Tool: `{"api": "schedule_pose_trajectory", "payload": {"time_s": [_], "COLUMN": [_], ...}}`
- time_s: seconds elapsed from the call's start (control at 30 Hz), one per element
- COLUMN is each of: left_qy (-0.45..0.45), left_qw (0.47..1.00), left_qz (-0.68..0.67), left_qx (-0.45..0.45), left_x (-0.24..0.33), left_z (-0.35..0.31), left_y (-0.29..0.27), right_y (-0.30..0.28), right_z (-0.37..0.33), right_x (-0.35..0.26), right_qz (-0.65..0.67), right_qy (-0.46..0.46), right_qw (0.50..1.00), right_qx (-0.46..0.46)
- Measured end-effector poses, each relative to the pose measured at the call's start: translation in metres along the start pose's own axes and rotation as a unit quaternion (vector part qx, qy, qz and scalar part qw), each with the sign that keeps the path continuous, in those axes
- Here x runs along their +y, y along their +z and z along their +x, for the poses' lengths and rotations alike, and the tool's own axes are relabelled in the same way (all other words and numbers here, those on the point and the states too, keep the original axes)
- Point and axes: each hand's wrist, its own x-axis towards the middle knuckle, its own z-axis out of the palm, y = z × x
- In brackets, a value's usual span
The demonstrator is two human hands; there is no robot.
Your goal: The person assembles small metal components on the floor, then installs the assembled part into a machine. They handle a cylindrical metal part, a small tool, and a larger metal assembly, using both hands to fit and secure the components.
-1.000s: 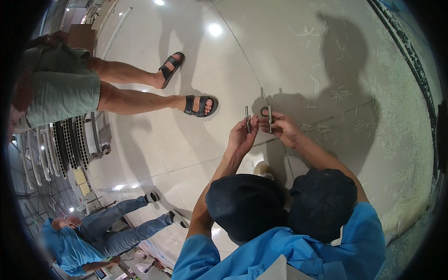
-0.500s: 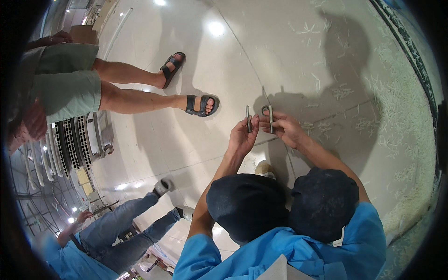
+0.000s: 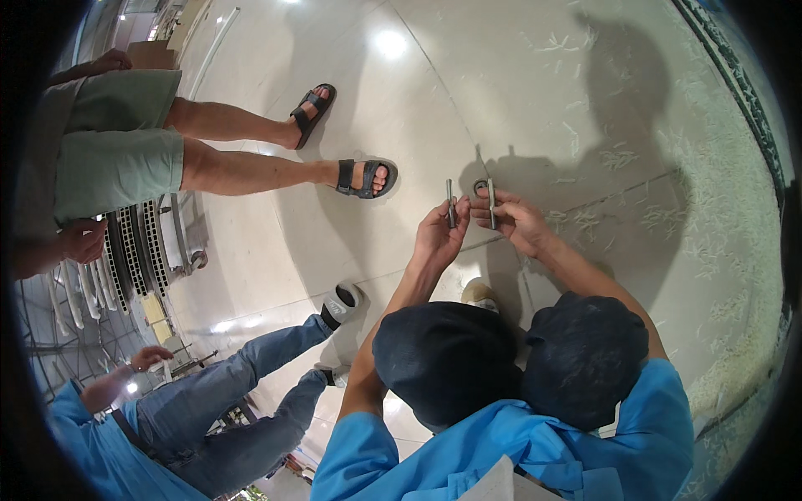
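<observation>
My left hand pinches a short, slim grey metal rod between thumb and fingers. In my right hand is a similar metal rod, with a dark round ring beside its far end; whether the two are joined, I cannot tell. Both rods point away from me, side by side with a small gap. The fingertips of both hands come close together, low over the tiled floor in front of my bent knees. My fingers partly cover each rod.
Pale tiled floor carries scattered white shavings, heaped thickly along the right edge. A person in green shorts and black sandals stands at the left. Nearer, another person in jeans is walking. Long profiles are stacked behind them.
The person in jeans has stepped right, closer to me. The standing person's nearer hand has shifted. Both my hands keep their grip, with the rods slightly higher and further right in view.
</observation>
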Motion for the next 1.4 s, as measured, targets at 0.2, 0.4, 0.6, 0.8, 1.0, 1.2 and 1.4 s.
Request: {"api": "schedule_pose_trajectory", "payload": {"time_s": [0.2,0.4,0.6,0.8,1.0,1.2,1.4], "left_qy": [-0.002,-0.013,-0.018,-0.038,0.015,0.021,0.002], "left_qw": [1.000,0.999,0.999,0.998,0.972,0.956,0.942], "left_qz": [-0.015,-0.037,-0.043,0.040,0.231,0.291,0.335], "left_qx": [0.008,-0.007,-0.001,-0.014,-0.032,-0.027,0.018], "left_x": [-0.001,0.000,-0.001,-0.004,-0.009,-0.009,-0.012], "left_z": [-0.002,-0.001,-0.002,-0.006,-0.013,-0.013,-0.003], "left_y": [0.001,0.001,0.000,0.005,0.020,0.021,0.018], "right_y": [0.002,0.004,0.008,0.029,0.039,0.026,0.006], "right_z": [-0.002,-0.002,-0.005,0.015,0.038,0.035,0.030], "right_x": [0.000,-0.003,-0.003,-0.015,-0.020,-0.015,-0.011], "right_qz": [-0.006,-0.011,-0.018,-0.260,-0.333,-0.252,-0.255], "right_qy": [0.000,-0.001,-0.006,-0.012,-0.034,0.005,-0.018], "right_qw": [1.000,1.000,1.000,0.961,0.939,0.965,0.964], "right_qx": [0.001,0.008,0.009,0.097,0.076,0.072,0.079]}}
